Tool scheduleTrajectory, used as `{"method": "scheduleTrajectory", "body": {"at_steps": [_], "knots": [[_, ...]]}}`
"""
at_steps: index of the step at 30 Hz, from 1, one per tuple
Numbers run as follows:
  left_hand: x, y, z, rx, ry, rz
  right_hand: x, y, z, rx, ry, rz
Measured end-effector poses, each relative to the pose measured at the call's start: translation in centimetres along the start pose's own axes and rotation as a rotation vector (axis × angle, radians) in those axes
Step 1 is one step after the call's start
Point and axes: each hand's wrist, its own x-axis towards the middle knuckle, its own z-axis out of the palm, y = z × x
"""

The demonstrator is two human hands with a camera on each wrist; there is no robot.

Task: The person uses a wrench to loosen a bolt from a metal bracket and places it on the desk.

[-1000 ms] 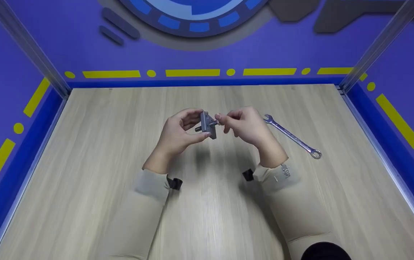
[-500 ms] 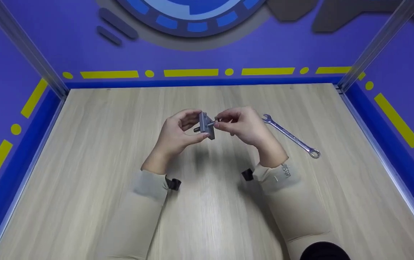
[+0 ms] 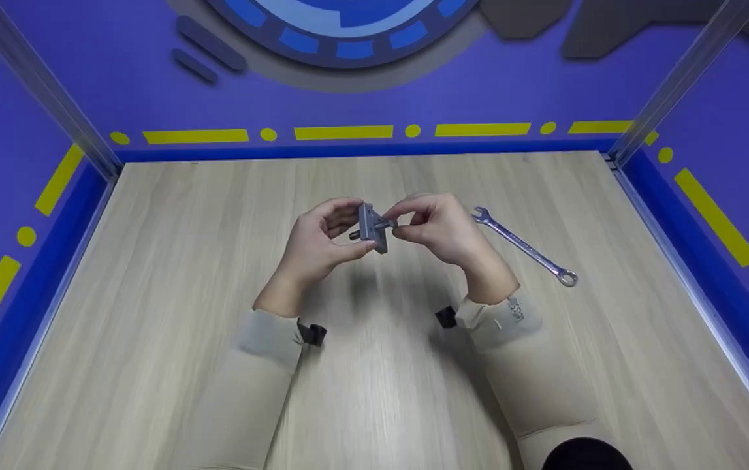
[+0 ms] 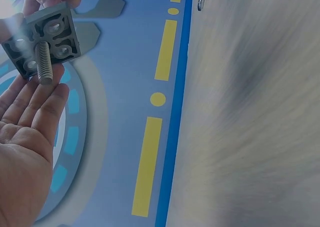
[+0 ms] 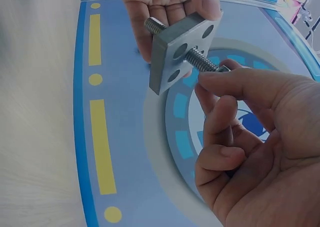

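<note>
My left hand point(image 3: 315, 238) grips a grey square plate point(image 5: 162, 62) by its edges, thumb on one side and fingers on the other, up off the table. A threaded bolt point(image 5: 201, 61) runs through the plate's middle and sticks out on both faces. In the left wrist view, the plate's ribbed back point(image 4: 69, 37) shows holes near its corners, with the bolt's free end point(image 4: 44, 64) toward the camera. My right hand point(image 3: 443, 228) has thumb and index finger at the bolt's other end, pinching it; its remaining fingers are curled. The fingertips partly hide that end.
A combination wrench point(image 3: 525, 248) lies on the wooden table point(image 3: 374, 391) to the right of my right hand. Blue panels point(image 3: 341, 104) with yellow marks wall in the table at the back and both sides. A black round object point(image 3: 588, 455) shows at the bottom edge.
My right thumb and index finger have shifted round the bolt's end, the thumb going lower and the index finger reaching over the top. My left hand keeps its grip on the plate.
</note>
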Motion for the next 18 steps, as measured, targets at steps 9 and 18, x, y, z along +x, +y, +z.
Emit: {"method": "scheduleTrajectory", "body": {"at_steps": [9, 18], "knots": [[-0.21, 0.21, 0.28, 0.015, -0.008, 0.007, 0.26, -0.14, 0.28, -0.038, -0.018, 0.187], [-0.14, 0.25, 0.46, 0.014, -0.017, -0.006, 0.27, -0.14, 0.38, -0.013, -0.022, 0.223]]}}
